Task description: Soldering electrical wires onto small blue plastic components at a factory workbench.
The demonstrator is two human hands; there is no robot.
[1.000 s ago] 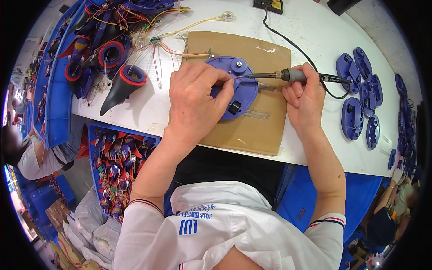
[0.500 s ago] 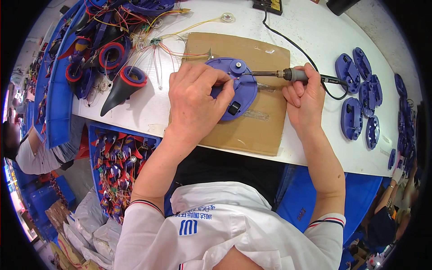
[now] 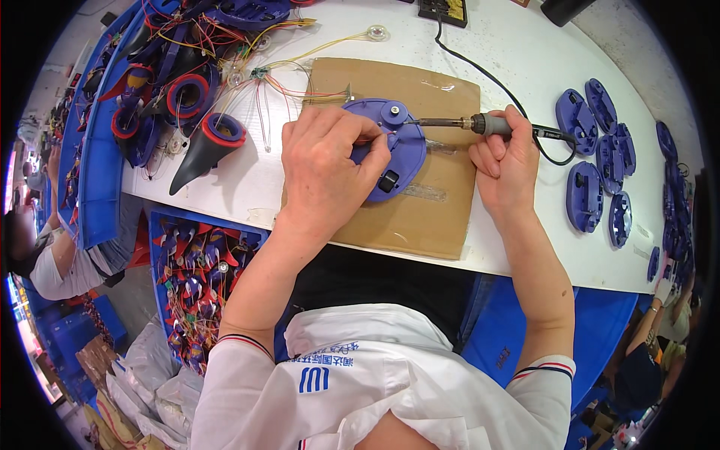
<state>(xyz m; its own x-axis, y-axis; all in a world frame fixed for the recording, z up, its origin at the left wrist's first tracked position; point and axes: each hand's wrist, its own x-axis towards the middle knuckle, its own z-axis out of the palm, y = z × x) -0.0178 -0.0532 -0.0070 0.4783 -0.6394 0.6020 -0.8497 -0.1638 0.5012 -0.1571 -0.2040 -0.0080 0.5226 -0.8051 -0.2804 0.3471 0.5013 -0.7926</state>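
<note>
My left hand (image 3: 324,171) rests over an oval purple plastic shell (image 3: 409,156), thumb and forefinger pinched together on what looks like a thin wire, mostly hidden by the fingers. In my right hand (image 3: 510,161) is a soldering iron (image 3: 491,125), held by its grey grip and pointing left. Its tip reaches the shell just beyond my left fingertips; whether it touches is too small to tell. A round post with a screw and a small black part sit in the shell. Under the shell lies a brown cardboard sheet (image 3: 442,217).
Several purple shells (image 3: 583,196) lie at the right. Wired boards (image 3: 259,73) and black horn-shaped parts with red rims (image 3: 206,154) crowd the left, beside a blue bin (image 3: 100,172). The iron's black cable (image 3: 480,66) runs to a stand (image 3: 444,10). Other people work at both sides.
My hands and the iron hold nearly the same pose, with the iron's tip still at the shell. At the left, another person's arm has shifted.
</note>
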